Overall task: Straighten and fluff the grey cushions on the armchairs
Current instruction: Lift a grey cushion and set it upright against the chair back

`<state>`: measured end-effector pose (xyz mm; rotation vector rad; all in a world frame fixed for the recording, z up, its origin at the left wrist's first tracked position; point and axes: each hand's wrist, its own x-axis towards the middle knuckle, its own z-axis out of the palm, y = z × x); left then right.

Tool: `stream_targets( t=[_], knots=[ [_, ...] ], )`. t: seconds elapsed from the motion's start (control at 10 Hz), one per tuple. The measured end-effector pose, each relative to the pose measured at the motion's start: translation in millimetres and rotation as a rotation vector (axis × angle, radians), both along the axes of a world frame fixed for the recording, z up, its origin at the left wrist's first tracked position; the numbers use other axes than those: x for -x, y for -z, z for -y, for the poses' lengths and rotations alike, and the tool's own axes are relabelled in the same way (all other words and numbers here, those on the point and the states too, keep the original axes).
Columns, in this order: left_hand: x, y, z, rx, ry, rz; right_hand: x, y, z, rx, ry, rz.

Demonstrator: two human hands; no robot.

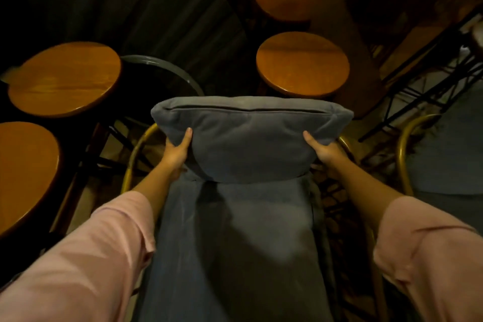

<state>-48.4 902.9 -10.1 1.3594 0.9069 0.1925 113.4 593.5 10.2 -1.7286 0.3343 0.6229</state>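
Pink sleeves [86, 264] frame the lower view, forearms reaching forward over the grey seat cushion [235, 256] of a brass-framed armchair [133, 154]. Left hand [176, 150] and right hand [326, 151] each form a closed grip on opposite lower sides of the grey back cushion [251, 136], thumbs on its front face and fingers hidden behind; the cushion stands upright at the rear of the seat, seam uppermost. A second armchair [402, 154] stands right. Beyond, round wooden stools [303, 65] and a dark round tabletop [162, 68].
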Motion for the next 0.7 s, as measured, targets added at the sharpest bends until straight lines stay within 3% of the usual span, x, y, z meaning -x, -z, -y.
stream_targets(
  t=[0.1,0.2,0.3,0.5,0.6,0.7],
  knots=[
    [-10,0,-10,-0.061,-0.011,-0.026,0,-1,-9,-0.003,0.043,0.009],
    [-13,0,-28,-0.251,0.033,-0.113,-7,-10,-5,-0.002,0.049,0.013],
    [-8,-21,-25,-0.288,0.033,-0.221,-14,-19,4,-0.013,0.042,0.079],
    [1,-33,-2,0.042,-0.07,-0.099,-2,-20,9,-0.053,-0.049,0.053],
    [23,-43,25,0.055,-0.083,-0.07,22,-25,10,0.124,-0.177,-0.037],
    [60,-57,62,-0.031,-0.136,-0.189,50,-34,12,0.39,-0.547,-0.076]
  ],
)
